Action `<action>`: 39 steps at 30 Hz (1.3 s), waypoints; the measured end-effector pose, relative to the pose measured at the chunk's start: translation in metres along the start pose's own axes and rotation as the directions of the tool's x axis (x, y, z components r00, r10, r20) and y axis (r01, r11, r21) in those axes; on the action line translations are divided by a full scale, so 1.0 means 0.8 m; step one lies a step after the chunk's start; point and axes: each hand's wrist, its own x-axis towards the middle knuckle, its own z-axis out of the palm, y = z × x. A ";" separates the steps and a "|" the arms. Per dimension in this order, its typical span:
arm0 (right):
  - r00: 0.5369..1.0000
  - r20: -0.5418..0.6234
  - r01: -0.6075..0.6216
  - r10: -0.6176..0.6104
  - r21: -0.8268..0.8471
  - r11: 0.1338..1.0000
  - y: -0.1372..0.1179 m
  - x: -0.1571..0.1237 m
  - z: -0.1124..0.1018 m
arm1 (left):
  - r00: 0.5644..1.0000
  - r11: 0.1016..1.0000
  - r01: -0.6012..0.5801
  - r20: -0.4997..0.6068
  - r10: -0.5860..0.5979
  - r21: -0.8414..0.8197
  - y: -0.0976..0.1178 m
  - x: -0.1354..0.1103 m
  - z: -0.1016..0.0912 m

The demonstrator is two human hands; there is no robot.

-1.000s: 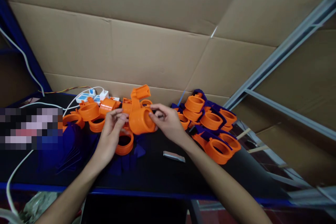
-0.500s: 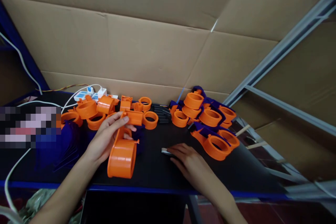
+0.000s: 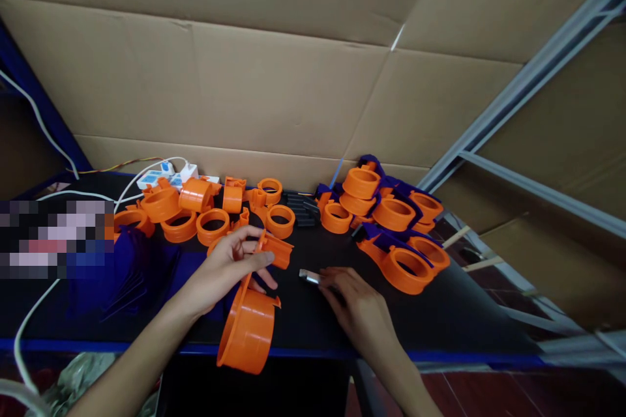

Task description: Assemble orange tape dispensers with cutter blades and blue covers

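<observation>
From my screen, the left hand [image 3: 229, 267] has the orange holder [image 3: 252, 335] pinched by its stem, thumb in front and fingers behind, so that hand is full. The right hand [image 3: 360, 303] is low over the table [image 3: 293, 319], fingers over one end of the silver tool [image 3: 310, 276]; whether they are closed around it I can't tell, since the knuckles hide that end.

The relation I watch is holder to tool. The holder is held slanting: its ring end hangs toward the table's near edge [image 3: 313, 356] (from this camera it even overlaps that edge), while the stem climbs toward the far edge and ends in a short trough [image 3: 282, 254] facing the right edge. The tool is near the trough's open end, a little closer to the near edge and apart from it. Its long axis runs roughly along the near edge, with the bare tip toward the holder. The right hand is plainly the nearer one to the tool, and I judge that the gap between trough and tip is what matters most here.

Beyond the left hand, loose rings [image 3: 195, 195] crowd the far edge; a pile [image 3: 388, 216] sits toward the far right corner.
</observation>
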 end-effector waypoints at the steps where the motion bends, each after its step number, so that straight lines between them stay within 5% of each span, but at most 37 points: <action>1: 0.999 -0.006 -0.031 0.032 0.055 0.998 0.001 0.002 -0.002 | 1.000 1.000 0.000 0.005 0.000 0.011 -0.001 0.000 0.001; 9: 0.977 0.044 -0.198 0.211 0.570 0.797 -0.030 0.042 -0.053 | 0.995 0.994 0.044 0.083 -0.052 0.096 -0.003 -0.001 0.013; 15: 0.991 0.016 -0.127 0.136 0.472 0.872 -0.067 0.060 -0.049 | 0.988 0.992 0.059 0.133 -0.073 0.108 -0.008 -0.003 0.018; 30: 1.000 0.006 -0.018 0.017 0.467 0.884 -0.060 0.082 -0.028 | 0.983 0.996 0.084 0.162 -0.083 0.005 -0.014 0.000 0.022; 32: 1.000 0.031 -0.009 -0.004 0.407 0.913 -0.045 0.098 -0.026 | 0.985 0.995 0.104 0.138 -0.103 0.001 -0.012 0.001 0.019; 35: 0.996 0.087 0.016 -0.020 0.048 0.999 -0.014 0.127 -0.018 | 0.992 0.993 0.116 0.055 -0.114 -0.028 -0.009 0.004 0.014; 39: 0.980 0.199 0.058 -0.002 -0.277 0.959 0.020 0.153 0.000 | 0.994 0.993 0.108 0.012 -0.108 -0.049 -0.009 0.007 0.010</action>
